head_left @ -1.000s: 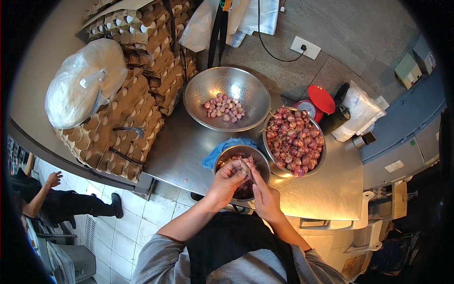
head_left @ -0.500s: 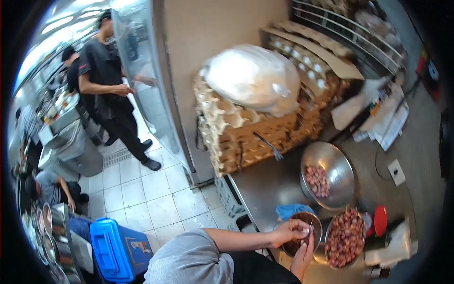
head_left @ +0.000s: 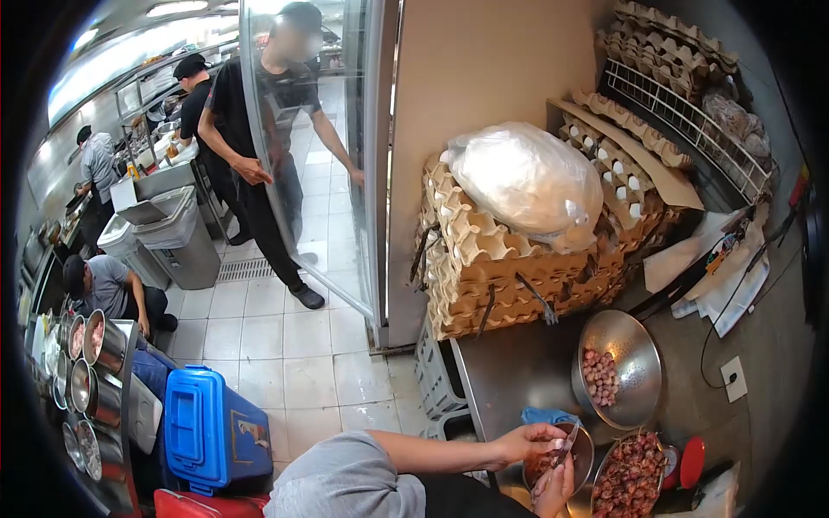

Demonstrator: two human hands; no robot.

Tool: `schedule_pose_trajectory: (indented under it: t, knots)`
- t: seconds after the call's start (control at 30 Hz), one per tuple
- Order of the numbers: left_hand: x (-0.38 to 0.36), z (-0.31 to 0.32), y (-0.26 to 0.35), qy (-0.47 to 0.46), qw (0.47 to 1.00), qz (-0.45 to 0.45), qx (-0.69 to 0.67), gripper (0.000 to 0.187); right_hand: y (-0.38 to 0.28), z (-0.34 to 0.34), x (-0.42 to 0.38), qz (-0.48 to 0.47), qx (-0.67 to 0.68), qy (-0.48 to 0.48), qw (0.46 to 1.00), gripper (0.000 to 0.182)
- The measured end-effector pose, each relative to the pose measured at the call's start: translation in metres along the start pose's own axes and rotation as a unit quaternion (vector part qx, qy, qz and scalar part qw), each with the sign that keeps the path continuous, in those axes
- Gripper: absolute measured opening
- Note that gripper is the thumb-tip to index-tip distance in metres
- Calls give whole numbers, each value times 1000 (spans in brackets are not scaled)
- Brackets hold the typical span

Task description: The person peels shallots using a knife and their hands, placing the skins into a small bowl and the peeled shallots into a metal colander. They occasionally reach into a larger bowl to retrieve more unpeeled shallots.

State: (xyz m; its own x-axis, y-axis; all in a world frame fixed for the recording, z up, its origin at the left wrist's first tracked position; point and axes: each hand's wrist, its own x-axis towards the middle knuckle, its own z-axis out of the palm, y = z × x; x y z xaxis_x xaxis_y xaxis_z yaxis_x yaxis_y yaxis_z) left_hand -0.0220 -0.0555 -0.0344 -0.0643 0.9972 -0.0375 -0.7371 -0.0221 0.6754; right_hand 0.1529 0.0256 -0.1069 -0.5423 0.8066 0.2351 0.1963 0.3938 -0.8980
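My left hand [head_left: 523, 444] is closed around a small pale shallot [head_left: 560, 445], which my fingers partly cover. My right hand [head_left: 554, 489], just below it, grips a small knife [head_left: 570, 439] whose blade points up against the shallot. Both hands are over a metal bowl [head_left: 584, 456] with brownish scraps inside. Beside it, a bowl heaped with reddish unpeeled shallots [head_left: 629, 476] stands to the right. Behind is a perforated steel colander [head_left: 637, 380] holding pinkish peeled shallots [head_left: 599, 376]. A blue cloth or glove [head_left: 549, 417] lies by the scrap bowl.
Stacked egg trays [head_left: 518, 289] carry a large plastic bag [head_left: 527, 181] on the steel counter [head_left: 509, 363]. A red-lidded container [head_left: 691, 463] stands at right. A person [head_left: 229, 142] is at the glass door [head_left: 319, 155]; another crouches [head_left: 112, 289] at left. A blue bin [head_left: 199, 423] stands on the floor.
My view has shifted, so the scene sits further right and lower. The knife blade shows more clearly between my hands. The person by the glass door has moved behind it, one arm reaching out.
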Motion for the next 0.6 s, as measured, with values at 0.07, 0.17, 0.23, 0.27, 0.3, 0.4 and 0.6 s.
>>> schedule_pose_trajectory:
  t: [0.07, 0.17, 0.23, 0.27, 0.3, 0.4, 0.6]
  knots:
    - [2, 0, -6, -3, 1000, -8, -10, 30, -9, -4, -5, 0, 9, -13, 1000, 38]
    - [4, 1, -12, 16, 999, 0, 29, 27, -12, -5, -11, 6, 23, -9, 1000, 39]
    - [6, 1, -18, 24, 998, 10, 51, 26, -17, -2, -15, 37, 41, 13, 998, 39]
    - [8, -2, -23, 23, 998, 14, 51, 26, -12, -2, -16, 24, 37, 18, 999, 39]
    - [7, -1, -23, 21, 998, 17, 51, 26, -9, -2, -18, 11, 32, 24, 999, 39]
    - [4, 6, -21, 0, 998, 14, 53, 25, -27, -6, -20, 26, 40, 44, 998, 39]
    - [-6, 17, -12, -67, 997, -21, -15, 24, -65, -14, -17, 90, 69, 73, 991, 39]
